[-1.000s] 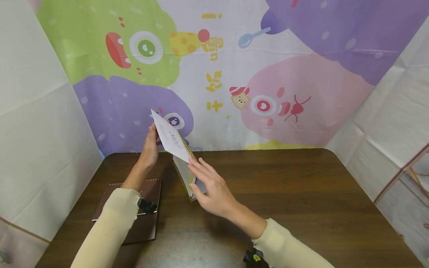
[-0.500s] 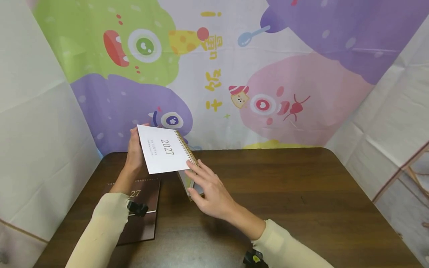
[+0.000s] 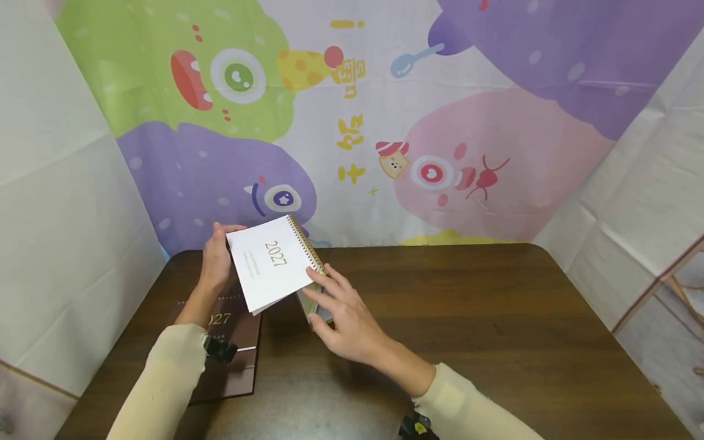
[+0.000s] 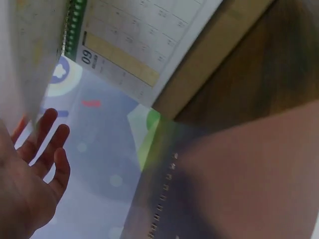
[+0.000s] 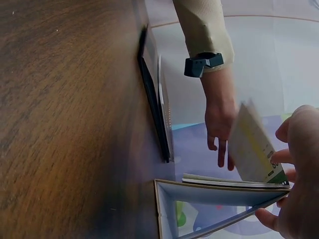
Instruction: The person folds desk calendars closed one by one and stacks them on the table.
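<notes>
A spiral-bound desk calendar (image 3: 273,250) stands tilted left of the table's middle, its white "2027" leaf swung out to the left. My right hand (image 3: 352,318) holds its near end at the gold binding, fingers on one side and thumb on the other. In the right wrist view the calendar's stand (image 5: 169,209) shows its hollow triangular end. My left hand (image 3: 216,260) is at the leaf's outer edge, its fingers loosely spread. In the left wrist view the loose leaf (image 4: 20,59) overlaps fingertips of the left hand (image 4: 35,174), and a month page (image 4: 134,45) faces the camera.
A dark brown calendar (image 3: 233,366) marked "27" lies on the table, partly under the left forearm. The wooden table (image 3: 467,330) extends right and forward. Behind it hangs a cartoon-printed cloth (image 3: 374,110), with white cloth walls at both sides.
The white "2027" leaf has swung down and left from nearly edge-on, its printed face now showing. My left hand has moved left and lower; the right hand has stayed at the binding.
</notes>
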Action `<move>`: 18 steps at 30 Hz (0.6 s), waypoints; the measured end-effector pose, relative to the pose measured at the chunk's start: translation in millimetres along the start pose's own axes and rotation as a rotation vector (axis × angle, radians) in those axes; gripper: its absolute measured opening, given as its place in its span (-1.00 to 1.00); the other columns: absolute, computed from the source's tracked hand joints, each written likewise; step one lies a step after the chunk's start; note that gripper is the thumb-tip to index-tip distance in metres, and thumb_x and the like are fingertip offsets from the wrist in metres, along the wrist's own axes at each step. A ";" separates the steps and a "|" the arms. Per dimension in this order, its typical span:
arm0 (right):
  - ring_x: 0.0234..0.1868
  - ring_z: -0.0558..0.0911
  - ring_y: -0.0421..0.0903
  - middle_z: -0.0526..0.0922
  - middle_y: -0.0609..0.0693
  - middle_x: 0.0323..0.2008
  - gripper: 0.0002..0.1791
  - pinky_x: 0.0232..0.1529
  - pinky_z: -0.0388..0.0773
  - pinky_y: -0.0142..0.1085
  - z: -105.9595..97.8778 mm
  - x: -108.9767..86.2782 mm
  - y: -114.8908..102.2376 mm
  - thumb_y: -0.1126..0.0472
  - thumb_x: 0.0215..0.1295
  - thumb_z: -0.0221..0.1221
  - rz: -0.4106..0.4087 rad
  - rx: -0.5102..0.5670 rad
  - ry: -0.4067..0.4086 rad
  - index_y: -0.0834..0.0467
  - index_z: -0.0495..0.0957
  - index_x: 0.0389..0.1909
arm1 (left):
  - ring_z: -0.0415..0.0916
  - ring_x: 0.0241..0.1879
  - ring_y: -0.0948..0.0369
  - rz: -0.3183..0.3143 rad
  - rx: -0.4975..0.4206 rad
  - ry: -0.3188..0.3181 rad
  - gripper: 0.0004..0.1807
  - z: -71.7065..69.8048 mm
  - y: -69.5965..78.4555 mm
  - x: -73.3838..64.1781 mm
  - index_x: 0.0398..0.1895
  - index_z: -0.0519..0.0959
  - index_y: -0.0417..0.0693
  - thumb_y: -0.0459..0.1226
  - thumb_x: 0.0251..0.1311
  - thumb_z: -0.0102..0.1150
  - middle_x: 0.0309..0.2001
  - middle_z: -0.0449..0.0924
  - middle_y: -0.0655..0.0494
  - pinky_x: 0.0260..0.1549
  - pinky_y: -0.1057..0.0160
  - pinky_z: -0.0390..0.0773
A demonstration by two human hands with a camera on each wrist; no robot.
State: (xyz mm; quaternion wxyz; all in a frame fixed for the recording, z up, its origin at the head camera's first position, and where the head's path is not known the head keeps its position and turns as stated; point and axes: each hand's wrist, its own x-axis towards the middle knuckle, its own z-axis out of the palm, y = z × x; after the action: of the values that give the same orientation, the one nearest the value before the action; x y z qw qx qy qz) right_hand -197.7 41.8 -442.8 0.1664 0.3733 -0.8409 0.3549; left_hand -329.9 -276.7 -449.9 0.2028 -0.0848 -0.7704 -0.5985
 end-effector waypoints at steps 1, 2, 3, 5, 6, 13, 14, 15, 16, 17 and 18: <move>0.76 0.30 0.42 0.42 0.22 0.71 -0.51 0.67 0.37 0.41 0.1 -0.4 0.1 0.26 0.56 0.29 -0.001 -0.002 0.000 0.30 0.67 0.43 | 0.60 -0.30 0.38 -0.034 0.059 0.003 -0.11 0.3 0.4 -1.1 0.18 0.77 -0.23 0.24 0.81 -0.46 -0.19 0.81 -0.01 -0.18 0.40 0.50; 0.75 0.30 0.42 0.42 0.22 0.71 -0.52 0.65 0.38 0.42 0.2 -0.8 0.2 0.26 0.56 0.29 -0.002 -0.004 -0.001 0.29 0.68 0.42 | 0.60 -0.25 0.31 -0.066 0.114 0.004 -0.11 1.0 0.1 -1.8 0.21 0.76 -0.24 0.23 0.82 -0.49 -0.12 0.80 -0.16 -0.13 0.36 0.48; 0.75 0.30 0.44 0.42 0.22 0.71 -0.53 0.65 0.39 0.43 0.2 -1.2 0.2 0.26 0.56 0.29 -0.002 -0.004 -0.003 0.29 0.68 0.41 | 0.60 -0.19 0.22 -0.099 0.163 0.002 -0.11 1.8 0.3 -2.8 0.23 0.75 -0.24 0.22 0.82 -0.51 -0.04 0.79 -0.29 -0.07 0.32 0.46; 0.75 0.30 0.44 0.42 0.23 0.71 -0.54 0.64 0.39 0.45 0.4 -1.8 0.4 0.25 0.57 0.29 0.000 -0.005 -0.007 0.29 0.70 0.40 | 0.60 -0.04 0.03 -0.175 0.270 -0.019 -0.06 5.6 9.5 -8.3 0.31 0.70 -0.27 0.18 0.82 -0.66 0.14 0.73 -0.44 0.08 0.18 0.47; 0.76 0.29 0.45 0.42 0.23 0.71 -0.55 0.63 0.39 0.45 0.4 -2.0 0.4 0.25 0.57 0.29 0.001 -0.004 -0.008 0.29 0.71 0.39 | 0.60 0.05 -0.05 -0.200 0.297 -0.035 -0.06 6.3 9.4 -9.1 0.35 0.69 -0.25 0.17 0.82 -0.69 0.22 0.72 -0.44 0.17 0.14 0.47; 0.77 0.29 0.41 0.46 0.23 0.69 -0.57 0.66 0.38 0.41 0.8 -2.5 0.8 0.22 0.57 0.30 0.000 -0.011 -0.009 0.26 0.74 0.36 | 0.41 0.61 -0.28 -0.210 0.396 -0.237 -0.07 9.7 4.8 -14.4 0.54 0.56 -0.24 0.12 0.83 -0.79 0.47 0.62 -0.35 0.68 -0.32 0.23; 0.77 0.29 0.40 0.47 0.23 0.68 -0.57 0.67 0.39 0.41 0.8 -2.4 0.7 0.21 0.57 0.30 -0.002 -0.013 -0.006 0.25 0.74 0.35 | 0.40 0.63 -0.30 -0.208 0.396 -0.267 -0.07 10.6 1.5 -14.5 0.57 0.55 -0.22 0.14 0.83 -0.79 0.49 0.61 -0.35 0.68 -0.36 0.22; 0.77 0.30 0.39 0.49 0.22 0.67 -0.57 0.66 0.39 0.40 0.8 -2.4 0.7 0.21 0.56 0.30 -0.004 -0.019 -0.002 0.24 0.74 0.35 | 0.39 0.64 -0.32 -0.199 0.401 -0.298 -0.05 11.3 -2.1 -14.3 0.59 0.53 -0.20 0.18 0.81 -0.79 0.51 0.60 -0.35 0.68 -0.40 0.21; 0.77 0.30 0.38 0.50 0.22 0.66 -0.58 0.66 0.40 0.39 0.9 -2.1 0.7 0.21 0.56 0.31 -0.008 -0.022 0.002 0.23 0.75 0.34 | 0.39 0.64 -0.35 -0.188 0.416 -0.328 -0.04 12.0 -8.3 -13.3 0.62 0.51 -0.19 0.21 0.80 -0.79 0.53 0.58 -0.35 0.66 -0.44 0.23; 0.77 0.30 0.37 0.51 0.21 0.66 -0.58 0.66 0.41 0.39 1.0 -2.2 0.8 0.21 0.56 0.31 -0.009 -0.026 0.004 0.22 0.75 0.35 | 0.40 0.63 -0.35 -0.183 0.425 -0.343 -0.03 13.2 -18.5 -11.8 0.63 0.50 -0.12 0.25 0.79 -0.79 0.54 0.59 -0.32 0.63 -0.45 0.27; 0.78 0.30 0.37 0.52 0.20 0.65 -0.58 0.65 0.41 0.39 1.0 -2.2 0.9 0.21 0.55 0.31 -0.008 -0.025 0.004 0.21 0.75 0.35 | 0.39 0.63 -0.35 -0.182 0.433 -0.363 -0.02 13.8 -29.9 -9.1 0.66 0.49 -0.07 0.28 0.77 -0.80 0.56 0.57 -0.29 0.62 -0.46 0.28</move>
State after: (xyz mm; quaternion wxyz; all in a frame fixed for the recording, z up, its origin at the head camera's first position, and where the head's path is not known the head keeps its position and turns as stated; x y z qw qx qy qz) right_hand -196.9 42.6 -445.2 0.1744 0.3738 -0.8434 0.3443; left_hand -335.7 -270.6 -483.0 0.0206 -0.0759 -0.9083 -0.4108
